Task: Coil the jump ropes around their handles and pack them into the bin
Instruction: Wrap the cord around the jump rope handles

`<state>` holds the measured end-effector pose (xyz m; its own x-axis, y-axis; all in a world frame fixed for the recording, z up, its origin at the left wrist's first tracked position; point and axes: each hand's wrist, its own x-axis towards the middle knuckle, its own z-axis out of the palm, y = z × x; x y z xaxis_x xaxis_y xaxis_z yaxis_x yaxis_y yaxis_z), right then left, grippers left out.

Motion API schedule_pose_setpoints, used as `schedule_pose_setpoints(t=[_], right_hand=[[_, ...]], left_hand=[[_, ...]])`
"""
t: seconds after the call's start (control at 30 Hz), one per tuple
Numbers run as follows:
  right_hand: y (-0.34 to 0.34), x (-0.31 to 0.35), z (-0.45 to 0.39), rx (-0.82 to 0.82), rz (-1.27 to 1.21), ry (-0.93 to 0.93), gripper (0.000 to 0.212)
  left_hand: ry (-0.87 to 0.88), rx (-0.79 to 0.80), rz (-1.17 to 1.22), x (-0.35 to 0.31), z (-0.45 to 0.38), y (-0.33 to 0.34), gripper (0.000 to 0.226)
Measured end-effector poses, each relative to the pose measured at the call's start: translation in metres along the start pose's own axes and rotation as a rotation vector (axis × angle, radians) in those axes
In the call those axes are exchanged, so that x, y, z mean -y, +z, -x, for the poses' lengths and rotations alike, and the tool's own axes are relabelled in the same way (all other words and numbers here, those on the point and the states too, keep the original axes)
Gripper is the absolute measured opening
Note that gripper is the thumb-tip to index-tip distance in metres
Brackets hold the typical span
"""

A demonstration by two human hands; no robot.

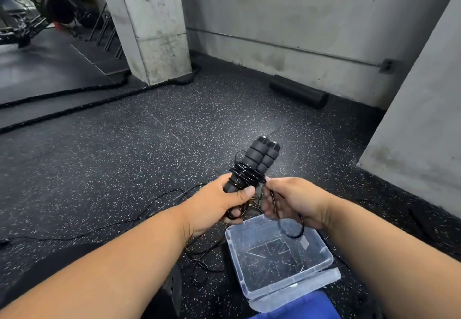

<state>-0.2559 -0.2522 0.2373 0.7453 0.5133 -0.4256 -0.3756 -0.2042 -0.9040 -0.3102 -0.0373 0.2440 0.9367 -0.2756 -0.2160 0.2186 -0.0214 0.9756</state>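
A thick black battle rope (62, 109) lay in two strands across the speckled black rubber floor (149, 144), far to the left of both hands and running to the base of a grey concrete pillar (154, 32). A loose thin black jump-rope cord (124, 221) trailed over the floor below and to the left of the left hand.

The left hand (219, 206) was clenched around the lower ends of a pair of ribbed black foam jump-rope handles (259, 159), held side by side and tilted up and away from the person. Thin black cord (245, 172) was wound in several turns round the handles just above that grip, the thumb lying across the lowest turns.

Just right of the handles, the right hand (296, 201) pinched the free end of the same cord between its fingers, and a loop of it hung down from that grip.

A clear rectangular plastic bin (237, 251) sat on the floor directly under the right hand, with the hanging loop over its open top. A blue object (306, 306) showed at the bin's near edge. A black foam roller (299, 91) lay by the wall, far beyond the hands.
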Motion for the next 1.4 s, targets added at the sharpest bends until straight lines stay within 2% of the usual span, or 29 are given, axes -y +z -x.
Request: schedule_pose_setpoints(t=[0.2, 0.4, 0.5, 0.57, 0.67, 0.77, 0.83, 0.9, 1.0, 1.1, 1.23, 1.4], right_hand=[[0.014, 0.000, 0.003, -0.167, -0.019, -0.054, 0.036], [0.011, 0.004, 0.015, -0.058, 0.041, -0.112, 0.032], [0.020, 0.010, 0.025, -0.035, 0.153, -0.174, 0.028], [0.027, 0.015, 0.031, -0.025, 0.209, -0.208, 0.037], [0.028, 0.019, 0.033, -0.050, 0.189, -0.252, 0.046], [0.027, 0.024, 0.039, -0.119, 0.219, -0.295, 0.041], [0.026, 0.026, 0.040, -0.166, 0.260, -0.331, 0.030], [0.024, 0.025, 0.040, -0.197, 0.365, -0.346, 0.024], [0.014, 0.022, 0.037, -0.209, 0.671, -0.353, 0.030], [0.009, 0.018, 0.039, -0.193, 0.831, -0.288, 0.032], [0.011, 0.011, 0.038, -0.183, 0.892, -0.259, 0.033], [0.014, 0.011, 0.040, -0.147, 0.788, -0.293, 0.022]], left_hand=[[-0.040, -0.034, -0.017, 0.003, -0.002, 0.000, 0.054], [0.035, -0.071, -0.036, -0.005, 0.002, -0.001, 0.057], [0.044, -0.094, -0.063, -0.007, 0.004, -0.001, 0.055], [0.049, -0.098, -0.052, -0.006, 0.004, -0.001, 0.053], [0.055, -0.077, -0.034, -0.007, 0.006, -0.001, 0.056], [0.076, -0.053, -0.033, -0.009, 0.008, 0.001, 0.062], [0.088, -0.041, -0.042, -0.008, 0.008, 0.001, 0.065], [0.091, -0.031, -0.045, -0.006, 0.008, 0.001, 0.066], [0.107, -0.035, -0.076, -0.005, 0.007, 0.002, 0.075], [0.109, -0.010, -0.131, -0.005, 0.006, 0.000, 0.087], [0.111, 0.005, -0.183, -0.007, 0.006, -0.004, 0.058], [0.098, 0.027, -0.273, -0.015, 0.007, -0.013, 0.062]])
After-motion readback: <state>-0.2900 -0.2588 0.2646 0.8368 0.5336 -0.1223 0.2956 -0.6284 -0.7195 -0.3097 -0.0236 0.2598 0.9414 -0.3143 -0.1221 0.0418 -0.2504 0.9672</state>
